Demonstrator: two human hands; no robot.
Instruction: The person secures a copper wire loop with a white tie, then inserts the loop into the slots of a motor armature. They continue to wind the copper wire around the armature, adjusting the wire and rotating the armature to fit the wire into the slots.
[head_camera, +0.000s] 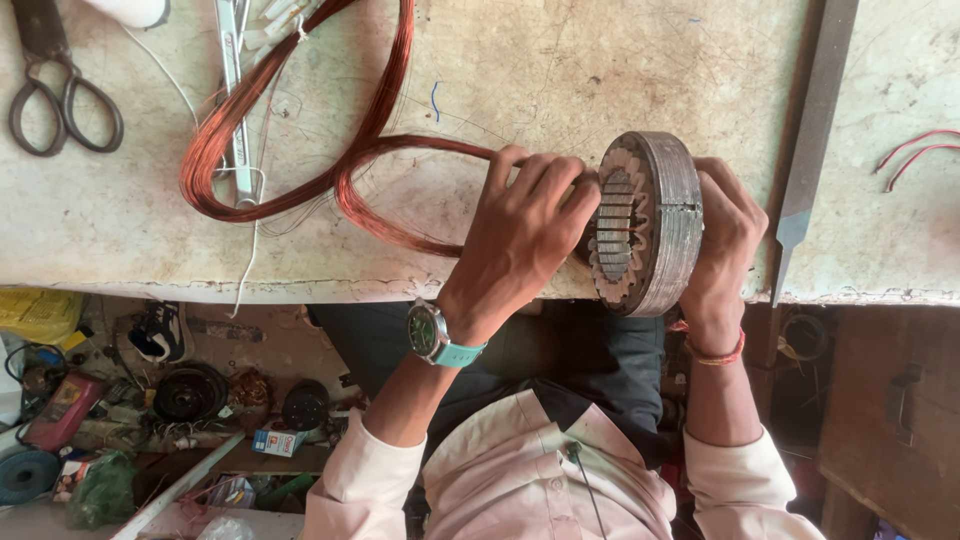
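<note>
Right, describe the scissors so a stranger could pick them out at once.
Start at the worn pale workbench and go to its far left corner. There, left of the looped coil of copper-coloured wire, lie the dark metal scissors, alone in having two oval finger loops.

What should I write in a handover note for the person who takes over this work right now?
Left hand: fingers pressing copper wire at the slotted face of the stator core.
Right hand: steadies the core from behind, on edge at the bench rim.
Copper wire coil lies looped on the bench, running to the core.
Scissors far left, flat file right.
Done: wire brought to the core. Left: the visible slots look unfilled.
</note>
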